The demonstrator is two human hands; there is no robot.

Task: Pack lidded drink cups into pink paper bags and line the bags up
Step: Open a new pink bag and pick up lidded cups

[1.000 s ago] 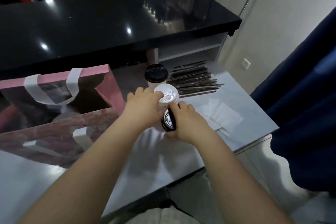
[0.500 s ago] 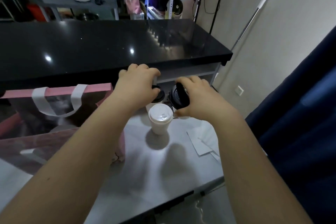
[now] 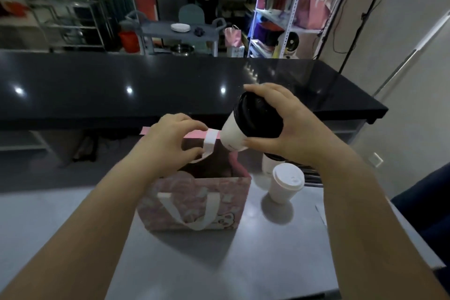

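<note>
- The black counter [image 3: 170,85] spans the far side of the scene; its left end is cut off by the frame, and the space under it is too dark to read.
- The grey table [image 3: 219,263] fills the near half; its left and near edges run out of view beneath the forearms.
- The pink paper bag [image 3: 194,202] stands open at the table's middle, printed with a pale pattern and a small cartoon figure at its near right corner; the print is too blurred to make out. Its inside is dark, so the contents cannot be told.
- The right hand [image 3: 299,129] grasps the black-lidded cup [image 3: 250,124] around its top, tilted with the lid facing the camera and the base just above the bag's far right corner. A faint mark on the cup's white wall is unreadable.
- The left hand [image 3: 170,136] pinches the white far handle [image 3: 210,140] at the bag's far rim, covering part of that rim.
- The white-lidded cup [image 3: 286,182] stands upright on the table, just right of the bag.
- Another cup [image 3: 270,162], dark-lidded, stands behind it, largely hidden by the right wrist.
- A white paper slip [image 3: 321,214] lies at the right, mostly covered by the right forearm.
- Far shelving carries a blue sign whose writing is illegible.
</note>
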